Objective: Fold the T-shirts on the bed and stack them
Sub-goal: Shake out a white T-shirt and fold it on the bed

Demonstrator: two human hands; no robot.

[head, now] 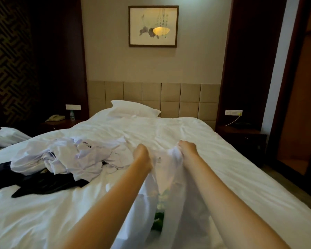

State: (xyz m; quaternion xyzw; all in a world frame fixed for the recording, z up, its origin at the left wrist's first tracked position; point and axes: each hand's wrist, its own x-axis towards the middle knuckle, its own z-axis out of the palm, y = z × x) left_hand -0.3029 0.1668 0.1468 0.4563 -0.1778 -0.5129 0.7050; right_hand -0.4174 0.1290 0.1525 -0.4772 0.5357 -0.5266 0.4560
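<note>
Right-hand fingers (181, 144): curled tight around a bunched fold of a white T-shirt (171, 178). The right hand (187, 148) is raised above the bed (232, 177), forearm stretched forward.

Left-hand fingers (140, 148): bent down and away from the camera, tips hidden in the cloth. The left hand (143, 156) grips the same shirt's other upper edge, just beside the right hand.

White T-shirt: hangs between the two hands and falls toward the camera, between the forearms. A small label shows near the top edge. A green print (158, 219) shows low on the cloth; its design is too blurred to read.

Left of the hands: a pile of T-shirts (65, 157), white to pale lilac, crumpled and unfolded on the bed cover. The near edge of the pile lies on a dark garment (36, 184), spread flat toward the bed's left side.

Bed head: one white pillow (133, 109) against the padded headboard (180, 97).

Left nightstand (61, 123): a telephone (55, 118) and, just beside it, an upright plastic bottle (72, 115) with a green cap. Contents of the bottle: cannot tell.

Right nightstand (241, 133): a pale cable (232, 121) runs down to it from a wall socket plate.

Wall above the headboard: a framed picture (153, 26).
</note>
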